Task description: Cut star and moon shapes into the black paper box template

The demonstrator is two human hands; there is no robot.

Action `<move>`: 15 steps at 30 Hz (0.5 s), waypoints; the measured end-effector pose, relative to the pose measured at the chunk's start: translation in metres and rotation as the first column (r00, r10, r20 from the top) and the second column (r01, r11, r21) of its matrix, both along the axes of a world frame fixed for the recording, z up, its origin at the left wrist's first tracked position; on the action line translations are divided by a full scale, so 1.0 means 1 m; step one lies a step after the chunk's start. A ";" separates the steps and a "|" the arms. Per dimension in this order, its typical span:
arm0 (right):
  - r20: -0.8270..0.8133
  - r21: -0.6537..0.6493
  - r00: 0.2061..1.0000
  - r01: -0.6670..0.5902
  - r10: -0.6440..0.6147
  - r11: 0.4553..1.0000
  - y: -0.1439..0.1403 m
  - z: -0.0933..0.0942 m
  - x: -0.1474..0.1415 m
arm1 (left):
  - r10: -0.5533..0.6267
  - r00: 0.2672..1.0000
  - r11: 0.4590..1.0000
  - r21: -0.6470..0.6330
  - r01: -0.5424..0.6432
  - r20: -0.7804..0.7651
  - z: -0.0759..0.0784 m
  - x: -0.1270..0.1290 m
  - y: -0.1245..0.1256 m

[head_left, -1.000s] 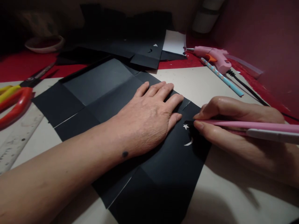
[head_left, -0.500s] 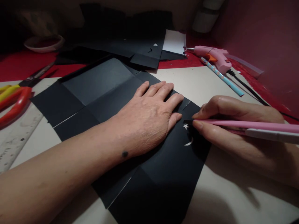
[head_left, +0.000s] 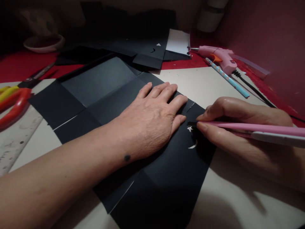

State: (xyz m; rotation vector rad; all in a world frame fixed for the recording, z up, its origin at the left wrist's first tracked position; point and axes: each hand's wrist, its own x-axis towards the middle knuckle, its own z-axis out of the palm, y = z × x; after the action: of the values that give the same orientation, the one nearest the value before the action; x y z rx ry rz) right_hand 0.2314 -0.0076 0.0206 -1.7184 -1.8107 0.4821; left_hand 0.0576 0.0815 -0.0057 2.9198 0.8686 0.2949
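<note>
1. The black paper [head_left: 133, 133] lies flat on the surface [head_left: 238, 197], creased into panels and slit in places. A small star cut-out [head_left: 189, 128] and a crescent cut-out [head_left: 192, 146] show pale through it, just ahead of the right fingertips.
2. Handling judgement: the sheet looks thin and light, stiffer than plain paper yet easily bent along its creases. It probably slides readily on the smooth surface and tears readily at the slits and the fine cut-outs. Hold it by pressing down on a broad uncut panel, close to the working point, not by an edge or corner.
3. The left hand [head_left: 152, 124] lies palm down on the sheet, fingers extended and spread, grasping nothing. Its fingertips point toward the far edge of the sheet; the thumb ends just beside the star.
4. The right hand [head_left: 240, 127] grips a pink craft knife [head_left: 250, 128] in a pen hold, fingers closed on the barrel. The tip rests at the star; the blade itself is too dark to make out.
5. Beyond the left fingers: more black sheets [head_left: 143, 47] and a white scrap [head_left: 178, 42].
6. Beyond the right fingers: a blue spotted pencil [head_left: 226, 78] and a pink glue gun [head_left: 220, 57].
7. Far to the left of the left forearm: red-handled scissors [head_left: 14, 103] and a clear ruler [head_left: 16, 140].
</note>
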 end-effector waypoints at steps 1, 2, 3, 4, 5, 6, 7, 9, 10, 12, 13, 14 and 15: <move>0.011 -0.003 1.000 0.007 -0.007 1.000 0.000 0.000 0.000 | 0.001 1.000 1.000 -0.003 -0.001 -0.001 0.000 0.000 0.000; 0.017 -0.005 1.000 0.013 -0.013 1.000 0.000 0.001 0.000 | 0.002 1.000 1.000 -0.004 -0.002 -0.003 0.001 0.000 0.000; 0.018 -0.006 1.000 0.015 -0.014 1.000 0.000 0.001 0.000 | 0.004 1.000 1.000 -0.004 -0.004 -0.006 0.001 0.001 0.000; 0.015 -0.008 1.000 0.013 -0.013 1.000 0.000 0.001 0.000 | 0.007 1.000 1.000 -0.003 -0.007 -0.007 0.001 0.001 -0.001; 0.011 -0.009 1.000 0.009 -0.009 1.000 0.000 0.002 0.000 | 0.008 1.000 1.000 -0.002 -0.008 -0.008 0.001 0.001 -0.001; 0.009 -0.011 1.000 0.008 -0.007 1.000 0.000 0.002 -0.001 | 0.008 1.000 1.000 -0.003 -0.008 -0.009 0.001 0.001 -0.001; 0.011 -0.014 1.000 0.009 -0.008 1.000 0.000 0.002 -0.001 | 0.006 1.000 1.000 -0.002 -0.006 -0.008 0.001 0.000 -0.001; 0.026 -0.020 1.000 0.017 -0.016 1.000 0.001 0.003 -0.001 | 0.000 1.000 1.000 0.003 0.000 -0.002 0.001 0.000 -0.001; 0.035 -0.019 0.999 0.018 -0.017 1.000 0.001 0.003 -0.001 | -0.003 1.000 1.000 0.007 0.003 0.002 0.000 0.000 -0.001; 0.048 -0.013 0.999 0.007 -0.006 1.000 0.001 0.004 0.000 | -0.003 1.000 1.000 0.009 0.003 0.002 0.000 0.000 -0.001; 0.053 -0.015 0.999 -0.009 0.010 1.000 0.001 0.004 0.000 | 0.000 1.000 1.000 0.006 0.000 0.000 0.000 0.000 -0.001; 0.058 -0.019 0.998 -0.026 0.027 0.999 0.002 0.005 0.001 | 0.003 1.000 1.000 0.002 -0.003 -0.003 0.001 0.000 -0.001; 0.064 -0.020 0.997 -0.038 0.039 0.999 0.002 0.005 0.002 | 0.004 1.000 1.000 0.000 -0.004 -0.005 0.001 0.000 -0.001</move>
State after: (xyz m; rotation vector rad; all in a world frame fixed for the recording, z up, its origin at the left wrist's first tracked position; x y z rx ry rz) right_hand 0.2332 -0.0058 0.0257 -1.7325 -1.8931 0.4658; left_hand 0.0575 0.0809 -0.0051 2.9198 0.8756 0.2881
